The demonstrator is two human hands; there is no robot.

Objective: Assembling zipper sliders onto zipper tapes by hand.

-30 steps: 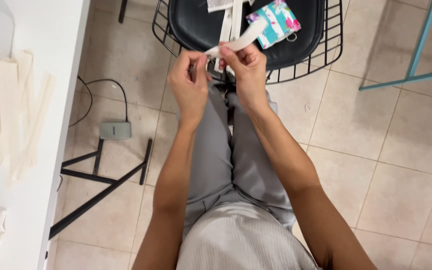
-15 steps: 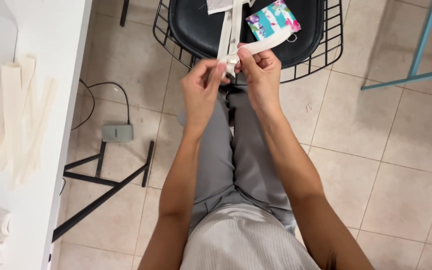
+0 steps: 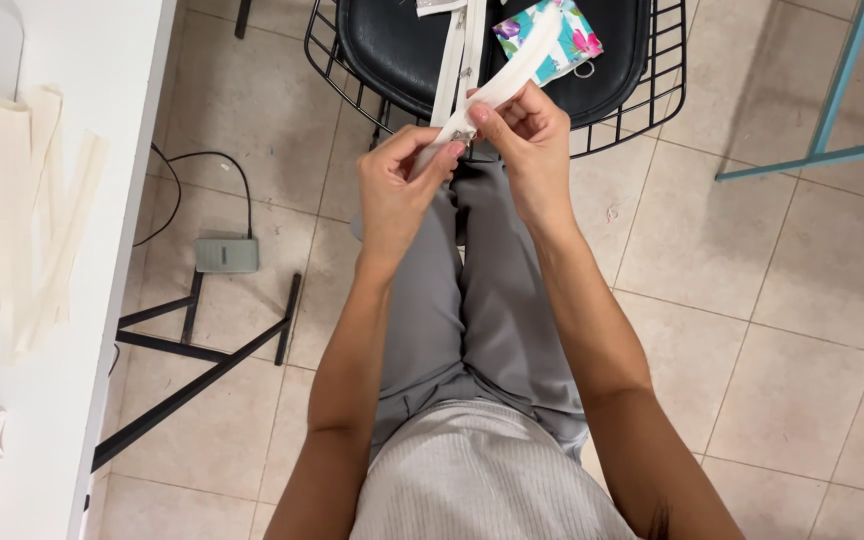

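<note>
Both hands (image 3: pixel 467 165) raised together — fingertips pinching.

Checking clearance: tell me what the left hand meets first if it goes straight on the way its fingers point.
Probably the right hand: the left hand points up-right along the white zipper tape, fingertips nearly touching it already.

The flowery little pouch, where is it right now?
The floral pouch lies on the black chair seat at the top of the head view, just beyond the right hand.

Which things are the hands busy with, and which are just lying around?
In use:
left hand and right hand, both pinching the white zipper strip.

Lying about:
flowery pouch and black chair seat;
cream strips on the white table;
grey pedal on the floor.
</note>
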